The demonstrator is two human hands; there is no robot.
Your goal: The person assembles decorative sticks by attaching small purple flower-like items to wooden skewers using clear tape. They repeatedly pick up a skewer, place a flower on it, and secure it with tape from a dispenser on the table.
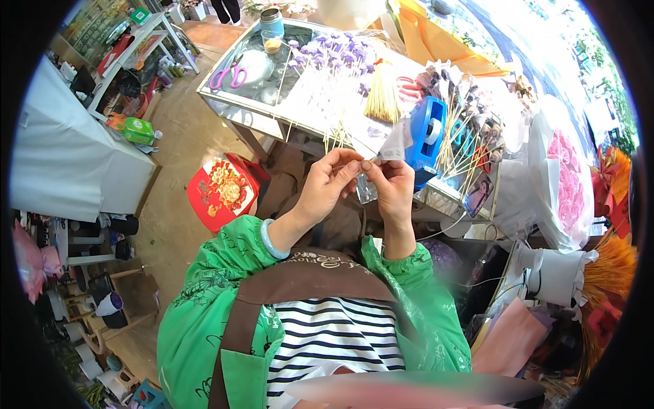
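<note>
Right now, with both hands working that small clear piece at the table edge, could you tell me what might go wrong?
The small clear piece is pinched only by fingertips of the left hand and right hand, so it could drop. The thin sticks overhang the glass table edge close by; a nudge might scatter them.

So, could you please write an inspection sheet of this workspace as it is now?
Surface: glass-topped table, crowded.
Job's things: small clear wrapper and thin stick between both hands; purple flower sticks on the table.
Clutter: blue tape dispenser, purple scissors, jar, bundle of pale sticks.
Hands: left hand and right hand pinching the wrapper.
Cables: thin white cord under the table edge.
Surroundings: red stool, pink bouquet.
</note>
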